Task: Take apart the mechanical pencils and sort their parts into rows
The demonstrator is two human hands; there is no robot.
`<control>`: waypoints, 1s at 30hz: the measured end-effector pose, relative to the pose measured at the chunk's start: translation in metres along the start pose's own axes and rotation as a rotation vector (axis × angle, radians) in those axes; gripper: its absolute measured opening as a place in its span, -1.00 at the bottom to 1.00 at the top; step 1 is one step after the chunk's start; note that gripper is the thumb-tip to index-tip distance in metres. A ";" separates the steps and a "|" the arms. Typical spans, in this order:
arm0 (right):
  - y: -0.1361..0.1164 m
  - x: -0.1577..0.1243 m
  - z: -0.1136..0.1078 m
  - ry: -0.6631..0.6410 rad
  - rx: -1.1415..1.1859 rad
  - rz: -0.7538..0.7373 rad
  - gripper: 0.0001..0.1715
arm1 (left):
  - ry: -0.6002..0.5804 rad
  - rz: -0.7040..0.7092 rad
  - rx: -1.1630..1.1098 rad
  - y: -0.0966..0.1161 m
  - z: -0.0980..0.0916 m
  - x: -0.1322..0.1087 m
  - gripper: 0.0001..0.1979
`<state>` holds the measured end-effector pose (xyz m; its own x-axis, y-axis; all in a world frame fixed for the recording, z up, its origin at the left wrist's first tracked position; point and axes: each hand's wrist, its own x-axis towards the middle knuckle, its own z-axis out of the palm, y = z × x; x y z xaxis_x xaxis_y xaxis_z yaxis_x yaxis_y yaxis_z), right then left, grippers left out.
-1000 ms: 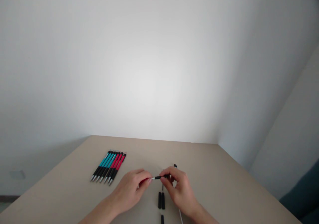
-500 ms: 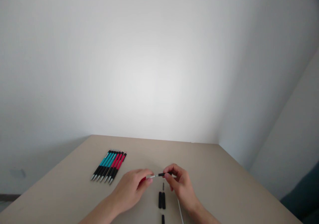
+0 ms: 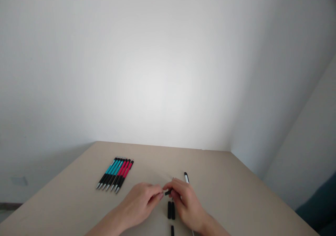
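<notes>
My left hand (image 3: pixel 143 202) and my right hand (image 3: pixel 183 201) meet fingertip to fingertip low over the beige table (image 3: pixel 217 180). Both are pinched on a pen part; only a short black piece (image 3: pixel 167 193) shows between them. The rest of what they hold is hidden by the fingers. Just below the hands lie two short black grip sleeves (image 3: pixel 171 210) side by side, with a third black piece (image 3: pixel 172 230) nearer to me. A thin white refill with a black end (image 3: pixel 186 177) lies beyond my right hand.
A neat row of several assembled pens (image 3: pixel 115 174), some teal and some red with black grips and silver tips, lies at the left of the table. White walls close in the table's far and right edges.
The hands have come together and dropped slightly. The white and black length that showed between them is now nearly all covered, and the red part in my left hand is hidden.
</notes>
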<state>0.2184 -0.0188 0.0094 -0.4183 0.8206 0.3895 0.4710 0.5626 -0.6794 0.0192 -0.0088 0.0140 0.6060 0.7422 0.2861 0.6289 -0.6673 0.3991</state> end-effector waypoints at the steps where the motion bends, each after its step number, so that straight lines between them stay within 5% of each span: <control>1: 0.001 0.000 0.000 0.002 -0.018 -0.009 -0.63 | 0.002 -0.008 0.007 -0.001 0.000 0.000 -0.72; 7: 0.006 0.002 -0.004 0.023 -0.006 0.010 -0.59 | 0.002 -0.053 0.018 -0.004 0.001 0.001 -0.73; 16: -0.007 0.003 -0.006 0.037 -0.017 0.169 -0.88 | 0.016 -0.069 -0.077 -0.003 0.000 0.000 -0.73; 24: -0.006 0.006 0.003 0.025 0.065 0.229 -0.78 | -0.001 -0.058 -0.065 -0.005 0.004 -0.001 -0.67; 30: 0.006 0.005 -0.012 0.087 0.024 0.289 -0.73 | 0.011 -0.114 -0.039 -0.011 0.002 -0.001 -0.64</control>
<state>0.2285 -0.0095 0.0147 -0.2011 0.9524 0.2293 0.5417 0.3031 -0.7840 0.0128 -0.0027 0.0077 0.5261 0.8139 0.2467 0.6739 -0.5759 0.4628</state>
